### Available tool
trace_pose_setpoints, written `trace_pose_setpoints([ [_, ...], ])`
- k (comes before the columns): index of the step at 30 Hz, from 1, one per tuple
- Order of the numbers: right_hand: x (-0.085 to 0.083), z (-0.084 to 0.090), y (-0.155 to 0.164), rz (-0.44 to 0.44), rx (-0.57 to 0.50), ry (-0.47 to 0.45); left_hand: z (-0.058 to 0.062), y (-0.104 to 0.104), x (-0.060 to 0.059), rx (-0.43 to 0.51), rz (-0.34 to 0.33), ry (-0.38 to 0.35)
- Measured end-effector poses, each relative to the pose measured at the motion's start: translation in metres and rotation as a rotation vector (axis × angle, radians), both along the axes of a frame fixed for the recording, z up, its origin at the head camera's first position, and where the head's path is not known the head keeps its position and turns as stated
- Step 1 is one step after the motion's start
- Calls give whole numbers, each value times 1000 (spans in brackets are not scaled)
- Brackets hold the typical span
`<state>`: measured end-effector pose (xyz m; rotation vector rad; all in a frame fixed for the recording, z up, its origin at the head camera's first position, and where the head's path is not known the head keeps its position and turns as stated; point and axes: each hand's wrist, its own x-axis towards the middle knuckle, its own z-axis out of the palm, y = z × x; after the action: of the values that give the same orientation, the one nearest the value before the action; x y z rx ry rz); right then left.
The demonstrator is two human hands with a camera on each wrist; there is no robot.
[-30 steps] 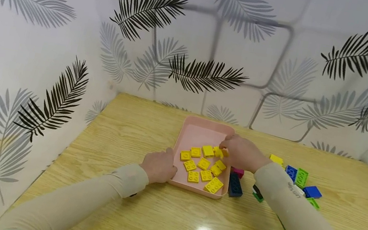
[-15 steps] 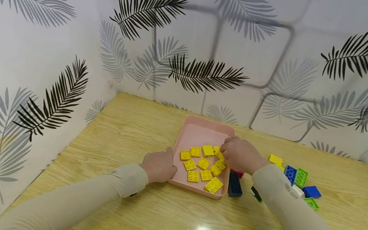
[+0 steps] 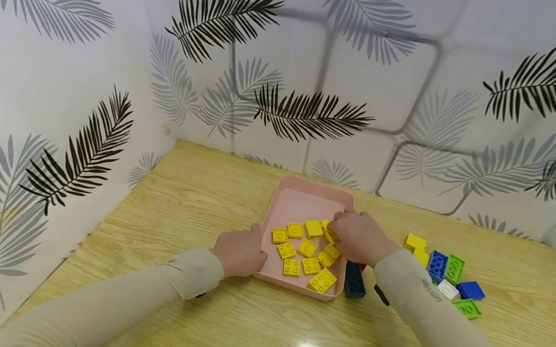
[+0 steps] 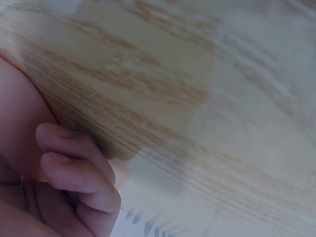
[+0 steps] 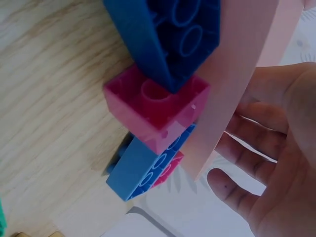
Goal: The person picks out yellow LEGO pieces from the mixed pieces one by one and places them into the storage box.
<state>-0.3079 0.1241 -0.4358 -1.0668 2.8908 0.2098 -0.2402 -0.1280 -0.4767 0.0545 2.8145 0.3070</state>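
Head view shows a pink tray [image 3: 301, 202] sitting on a wooden bench [image 3: 250, 330], with a scatter of flat yellow bricks [image 3: 306, 247] lying in its near half. The left hand [image 3: 240, 252] rests against the tray's near-left edge, its grip loosely curled; the left wrist view shows its fingers [image 4: 79, 168] bent in toward the palm with nothing between them, lying on the bench.

The right hand [image 3: 359, 235] reaches over the tray's right wall, its fingertips down among the yellow bricks at the right side of the tray. From the head view the knuckles hide the fingertips, so whether the grip has hold of a brick there cannot be told. In the right wrist view the fingers [image 5: 256, 163] appear only gently bent and spread, with nothing seen between them, next to the tray's outer wall [image 5: 237, 84].

Just outside that wall, touching it, sit a dark blue brick [image 3: 355, 280] and a magenta brick [image 5: 155, 111], bunched together under the right wrist. Farther right on the bench lies a loose group: a yellow brick [image 3: 415, 242], a blue brick [image 3: 437, 264], a green brick [image 3: 455, 269], a white piece [image 3: 447, 289], another blue brick [image 3: 471, 289] and a light green plate [image 3: 470, 308].
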Motion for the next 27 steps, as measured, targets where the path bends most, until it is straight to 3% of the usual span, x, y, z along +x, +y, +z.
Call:
trace_pose_setpoints([
  [8,3,8,25,50,-133,47,1,2,-1,-12,-10,-4],
  [19,8,18,85,-55,-218,30,3,2,1,-4,-7,1],
  [27,11,19,121,-132,-216,-58,0,2,1,-16,-21,21],
])
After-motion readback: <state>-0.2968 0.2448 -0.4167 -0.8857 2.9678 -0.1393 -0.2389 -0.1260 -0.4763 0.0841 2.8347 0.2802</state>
